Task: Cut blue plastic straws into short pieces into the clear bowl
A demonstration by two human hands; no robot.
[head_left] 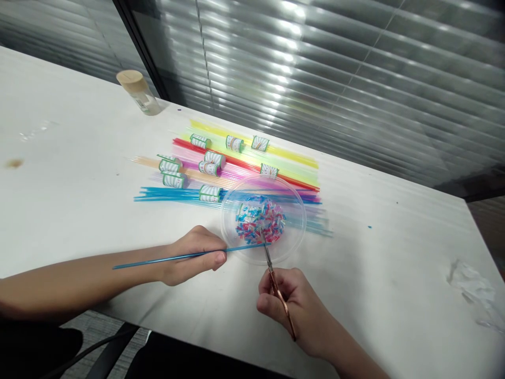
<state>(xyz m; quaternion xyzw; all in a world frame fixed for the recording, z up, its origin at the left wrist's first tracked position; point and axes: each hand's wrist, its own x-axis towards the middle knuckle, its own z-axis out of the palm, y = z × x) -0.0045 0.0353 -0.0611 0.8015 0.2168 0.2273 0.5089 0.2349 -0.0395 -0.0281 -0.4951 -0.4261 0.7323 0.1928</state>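
Left hand: fingers pinch a blue plastic straw. Right hand: fingers clasp scissors at its tip, over a clear bowl. Snippets are heaped inside; the held length and banded bundles beyond the fingers appear uncut.

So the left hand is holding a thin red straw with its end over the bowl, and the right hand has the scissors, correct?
Only the colour is wrong: the head view shows the straw in the left hand is blue, not red.
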